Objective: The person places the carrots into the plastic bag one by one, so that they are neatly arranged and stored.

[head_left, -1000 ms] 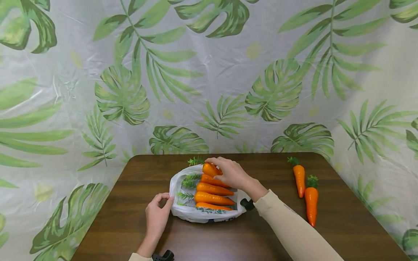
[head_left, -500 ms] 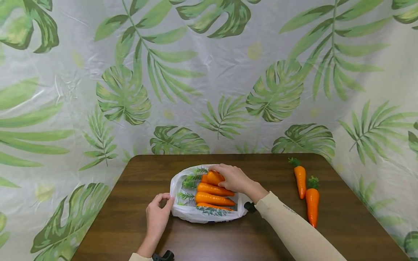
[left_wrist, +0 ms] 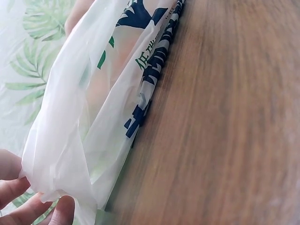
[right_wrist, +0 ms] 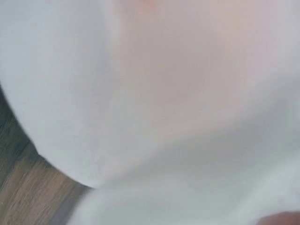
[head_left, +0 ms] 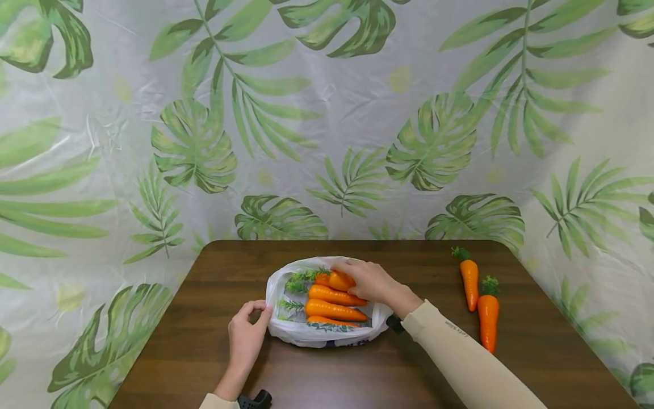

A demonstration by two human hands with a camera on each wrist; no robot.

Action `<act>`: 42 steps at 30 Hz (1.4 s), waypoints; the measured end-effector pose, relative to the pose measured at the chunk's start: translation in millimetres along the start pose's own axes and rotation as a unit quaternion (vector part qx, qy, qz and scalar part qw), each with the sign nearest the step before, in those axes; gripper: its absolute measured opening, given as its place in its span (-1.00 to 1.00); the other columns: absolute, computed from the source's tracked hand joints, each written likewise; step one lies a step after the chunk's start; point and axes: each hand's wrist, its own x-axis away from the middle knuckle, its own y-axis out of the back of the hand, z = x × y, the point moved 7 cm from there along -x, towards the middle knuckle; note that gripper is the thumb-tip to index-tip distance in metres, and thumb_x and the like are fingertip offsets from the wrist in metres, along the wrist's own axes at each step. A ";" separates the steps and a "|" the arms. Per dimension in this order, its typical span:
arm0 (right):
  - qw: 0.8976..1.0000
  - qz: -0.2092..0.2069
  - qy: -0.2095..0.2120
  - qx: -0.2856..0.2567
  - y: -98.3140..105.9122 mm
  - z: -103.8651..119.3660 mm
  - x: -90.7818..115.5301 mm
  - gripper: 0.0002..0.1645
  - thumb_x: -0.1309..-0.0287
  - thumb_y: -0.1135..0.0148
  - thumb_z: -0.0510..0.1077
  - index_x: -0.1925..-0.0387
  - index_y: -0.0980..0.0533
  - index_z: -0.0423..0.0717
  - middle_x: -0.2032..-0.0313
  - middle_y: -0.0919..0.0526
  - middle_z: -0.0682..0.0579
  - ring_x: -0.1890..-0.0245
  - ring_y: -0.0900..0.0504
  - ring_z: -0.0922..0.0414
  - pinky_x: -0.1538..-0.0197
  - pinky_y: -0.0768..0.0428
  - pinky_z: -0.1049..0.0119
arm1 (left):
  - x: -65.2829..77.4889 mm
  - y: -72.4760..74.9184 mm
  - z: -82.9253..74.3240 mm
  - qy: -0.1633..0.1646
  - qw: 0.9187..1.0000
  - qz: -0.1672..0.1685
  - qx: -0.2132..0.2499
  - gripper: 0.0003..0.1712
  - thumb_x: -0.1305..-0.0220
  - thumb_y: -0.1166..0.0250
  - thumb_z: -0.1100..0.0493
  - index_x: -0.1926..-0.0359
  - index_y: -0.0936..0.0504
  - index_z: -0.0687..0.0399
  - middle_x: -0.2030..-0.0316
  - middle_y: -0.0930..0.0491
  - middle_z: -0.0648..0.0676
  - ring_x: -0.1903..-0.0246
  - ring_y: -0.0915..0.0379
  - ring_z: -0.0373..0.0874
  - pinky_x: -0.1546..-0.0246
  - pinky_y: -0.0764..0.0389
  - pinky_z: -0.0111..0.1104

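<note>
A white plastic bag lies with its mouth spread wide, several orange carrots with green tops side by side in it. My left hand pinches the bag's left rim between thumb and fingers. In the left wrist view those fingers hold the white film, which bears dark blue and green print. At the bag's far side, my right hand grips a carrot from above, its lower end hidden by the hand. White film fills most of the right wrist view.
Two more carrots lie on the right of the brown wooden table: a farther carrot and a nearer carrot. A leaf-patterned curtain hangs behind the table.
My right hand has brought the carrot from the bag's far rim down into the bag and slightly right, onto the others. My left hand keeps its place on the rim.
</note>
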 end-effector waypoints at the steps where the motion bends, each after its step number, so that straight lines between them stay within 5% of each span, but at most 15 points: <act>1: 1.000 0.001 -0.001 -0.006 0.3 0.4 0.7 -0.24 -0.10 -0.48 -0.21 -0.34 -0.45 0.18 -0.19 -0.55 0.05 0.05 -0.62 0.04 0.08 -0.62 0.11 | 0.1 -0.2 -0.1 -0.002 1.000 0.000 0.001 -0.91 -0.22 -0.47 0.22 0.38 -0.70 0.07 0.22 -0.73 -0.01 0.07 -0.64 -0.04 -0.01 -0.57 -0.05; 14: 0.999 -0.034 -0.013 -0.023 20.8 4.8 13.3 -0.31 -0.18 -0.42 -0.15 -0.34 -0.45 0.16 -0.03 -0.61 0.04 0.26 -0.60 0.15 0.39 -0.52 0.28 | 1.7 -3.3 -1.5 0.004 1.000 0.007 0.002 -0.91 -0.23 -0.46 0.21 0.38 -0.70 0.04 0.22 -0.73 -0.05 0.06 -0.63 -0.08 -0.02 -0.57 -0.07; 20: 0.997 -0.060 -0.037 -0.040 37.2 -0.3 22.3 -0.35 -0.18 -0.43 -0.13 -0.30 -0.48 0.18 -0.02 -0.61 0.09 0.13 -0.64 0.09 0.26 -0.58 0.22 | 1.4 -2.8 -3.1 -0.003 1.000 0.004 0.008 -0.92 -0.21 -0.47 0.23 0.37 -0.71 0.09 0.23 -0.73 0.01 0.07 -0.63 -0.01 -0.02 -0.56 -0.03; 26: 0.994 -0.085 -0.065 -0.032 50.3 -13.3 32.8 -0.35 -0.16 -0.46 -0.12 -0.29 -0.49 0.16 -0.03 -0.61 0.06 0.12 -0.64 0.05 0.15 -0.62 0.09 | 1.8 -2.6 -3.7 -0.001 1.000 0.006 0.011 -0.92 -0.21 -0.47 0.24 0.36 -0.71 0.10 0.23 -0.73 0.03 0.08 -0.63 0.00 -0.02 -0.56 -0.01; 33: 0.989 -0.115 -0.089 -0.001 67.9 -28.9 45.4 -0.33 -0.13 -0.48 -0.12 -0.29 -0.50 0.14 -0.03 -0.61 0.03 0.23 -0.64 0.03 0.33 -0.60 0.13 | 0.7 -2.0 -2.7 0.000 1.000 0.003 0.009 -0.93 -0.22 -0.46 0.24 0.35 -0.72 0.11 0.22 -0.74 0.04 0.08 -0.63 0.01 -0.03 -0.55 -0.01; 42: 0.985 -0.104 -0.134 0.007 72.8 -56.3 62.9 -0.30 -0.14 -0.48 -0.08 -0.32 -0.47 0.15 -0.07 -0.61 -0.03 0.42 -0.55 0.11 0.48 -0.49 0.23 | 1.1 -2.4 0.2 0.005 1.000 0.000 0.003 -0.93 -0.21 -0.47 0.24 0.36 -0.72 0.09 0.24 -0.73 0.00 0.09 -0.64 -0.04 0.00 -0.56 -0.08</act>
